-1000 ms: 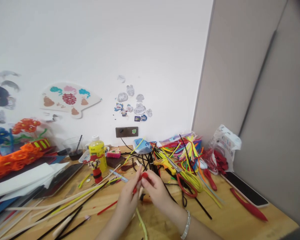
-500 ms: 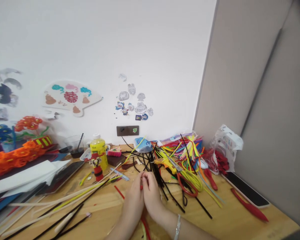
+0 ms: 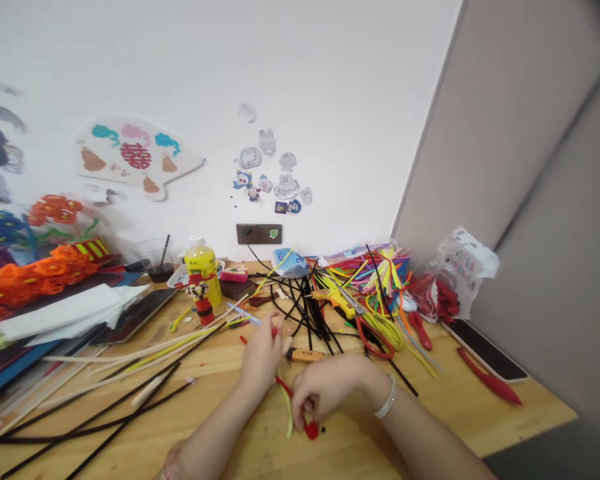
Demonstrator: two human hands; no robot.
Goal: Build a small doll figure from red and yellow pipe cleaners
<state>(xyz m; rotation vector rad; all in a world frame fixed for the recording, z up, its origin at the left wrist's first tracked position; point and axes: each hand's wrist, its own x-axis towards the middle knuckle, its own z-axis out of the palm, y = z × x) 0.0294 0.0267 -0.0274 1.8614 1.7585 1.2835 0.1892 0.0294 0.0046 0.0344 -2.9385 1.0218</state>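
Observation:
My left hand [image 3: 263,350] is raised a little over the middle of the table, its fingers closed on a small red piece [image 3: 275,330] that is mostly hidden. Closer to me, my right hand [image 3: 327,387] bends down to the tabletop, fingers curled and pinching at a red rounded piece [image 3: 311,430]. Beside those fingertips lie a yellow-green fuzzy stem [image 3: 287,413] and a red fuzzy stem [image 3: 283,385]. An orange-handled tool [image 3: 306,355], probably a cutter, rests just behind my right hand.
Black fuzzy stems [image 3: 310,313], scissors [image 3: 375,337] and a yellow glue gun [image 3: 343,303] crowd the back. A yellow bottle [image 3: 203,267] stands behind a red figure [image 3: 203,308]. Long stems [image 3: 145,363] cover the left; a phone [image 3: 485,350] lies right.
My hands were together and have parted. The right one moved down toward me to the red piece on the table; the left stays raised. The orange-handled tool has come into view.

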